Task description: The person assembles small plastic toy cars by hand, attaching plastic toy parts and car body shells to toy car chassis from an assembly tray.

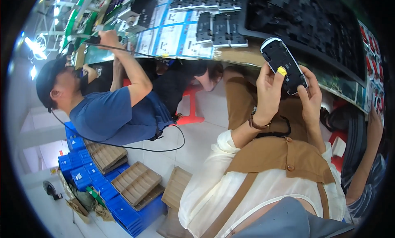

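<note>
Workbench [230, 56] carrying black parts [216, 30] and white sheets [168, 40]; floor [197, 139] with blue crates [123, 209], brown trays [135, 182].

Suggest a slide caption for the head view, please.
Both hands, left hand and right hand, hold a black handheld device with a yellow tab above the workbench.

Both hands hold a black oblong plastic device with a white rim and a small yellow tab [284, 65], the left hand [267, 94] and the right hand [311, 99] gripping its lower end, just below the workbench edge [238, 57] carrying black plastic parts [218, 28].
</note>
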Demonstrator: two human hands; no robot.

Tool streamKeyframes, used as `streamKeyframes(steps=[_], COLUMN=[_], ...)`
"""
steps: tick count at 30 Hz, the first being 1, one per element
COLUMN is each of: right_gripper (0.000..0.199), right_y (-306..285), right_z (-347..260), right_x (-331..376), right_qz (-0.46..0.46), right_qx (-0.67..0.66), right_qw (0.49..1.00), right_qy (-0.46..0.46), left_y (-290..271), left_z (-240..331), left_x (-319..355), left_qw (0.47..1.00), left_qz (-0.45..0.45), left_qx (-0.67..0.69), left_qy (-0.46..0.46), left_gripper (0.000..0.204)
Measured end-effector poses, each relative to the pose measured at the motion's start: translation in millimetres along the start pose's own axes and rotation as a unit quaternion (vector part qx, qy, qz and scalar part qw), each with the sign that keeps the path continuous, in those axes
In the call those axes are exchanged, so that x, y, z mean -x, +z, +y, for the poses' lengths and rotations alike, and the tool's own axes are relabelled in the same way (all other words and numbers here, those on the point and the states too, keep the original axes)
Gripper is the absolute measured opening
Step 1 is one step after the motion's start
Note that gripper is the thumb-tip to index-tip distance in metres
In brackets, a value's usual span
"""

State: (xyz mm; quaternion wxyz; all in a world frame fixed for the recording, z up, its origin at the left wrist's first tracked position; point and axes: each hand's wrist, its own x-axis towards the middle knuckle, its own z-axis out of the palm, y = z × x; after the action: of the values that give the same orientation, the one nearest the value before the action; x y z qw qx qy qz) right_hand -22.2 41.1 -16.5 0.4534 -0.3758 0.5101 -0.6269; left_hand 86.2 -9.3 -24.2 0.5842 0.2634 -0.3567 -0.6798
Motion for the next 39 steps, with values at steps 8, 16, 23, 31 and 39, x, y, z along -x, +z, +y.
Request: streamKeyframes(steps=[8, 16, 23, 31, 39], right_gripper=[0.04, 0.026, 0.02, 0.025, 0.071], right_y=[-25, -79, -123, -205, -292], right_z=[-11, -3, -4, -12, -4], right_x=[2, 19, 36, 51, 48], right_qz=[-0.022, 0.13, 0.245, 0.444, 0.477], right_qx=[0.06, 0.111, 0.277, 0.472, 0.594], right_qw=[0.997, 0.985, 0.922, 0.734, 0.638], right_qy=[-0.039, -0.015, -0.118, -0.203, -0.108], left_y=[-135, -236, -278, -230, -72], left_z=[110, 107, 117, 126, 106], left_x=[-115, -227, -225, -220, -110], left_qw=[0.928, 0.742, 0.685, 0.661, 0.847], left_qz=[0.183, 0.023, -0.106, 0.176, 0.068], left_qx=[-0.295, -0.669, -0.716, -0.715, -0.493], left_qy=[0.139, 0.037, 0.082, 0.142, 0.189], left_gripper=[0.04, 0.026, 0.037, 0.045, 0.03])
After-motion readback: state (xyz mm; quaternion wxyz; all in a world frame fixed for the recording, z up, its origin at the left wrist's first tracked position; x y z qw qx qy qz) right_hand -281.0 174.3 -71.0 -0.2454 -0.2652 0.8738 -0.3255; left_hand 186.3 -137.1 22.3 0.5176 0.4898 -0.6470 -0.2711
